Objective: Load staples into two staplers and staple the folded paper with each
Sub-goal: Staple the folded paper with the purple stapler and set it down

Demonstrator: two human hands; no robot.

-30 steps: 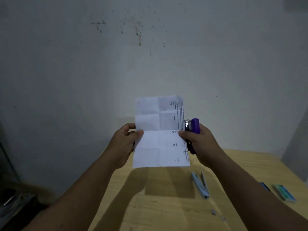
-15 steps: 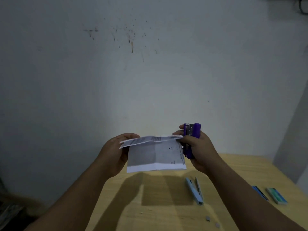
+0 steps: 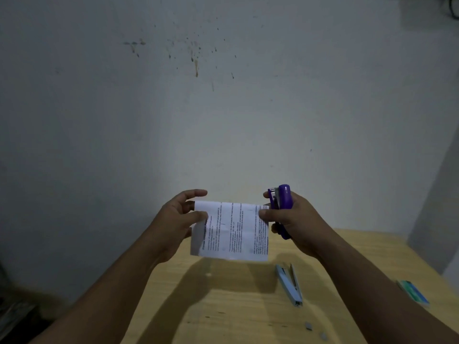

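Observation:
A white printed paper point(image 3: 229, 230), folded in half, hangs in the air above the wooden table point(image 3: 236, 306). My left hand point(image 3: 177, 219) pinches its upper left corner. My right hand point(image 3: 288, 219) grips a purple stapler point(image 3: 282, 204) upright and also pinches the paper's upper right edge with thumb and finger. A light blue stapler point(image 3: 290, 285) lies on the table below my right hand, its top lifted slightly apart from its base.
A green and blue staple box point(image 3: 413, 292) lies near the table's right edge. Small loose staple strips point(image 3: 315, 330) sit at the front of the table. A stained grey wall stands close behind. The table's left edge drops off to dark floor.
The paper, tall and unfolded a second ago, has been folded down in half; its printed side now faces me. Both hands stayed at its top corners.

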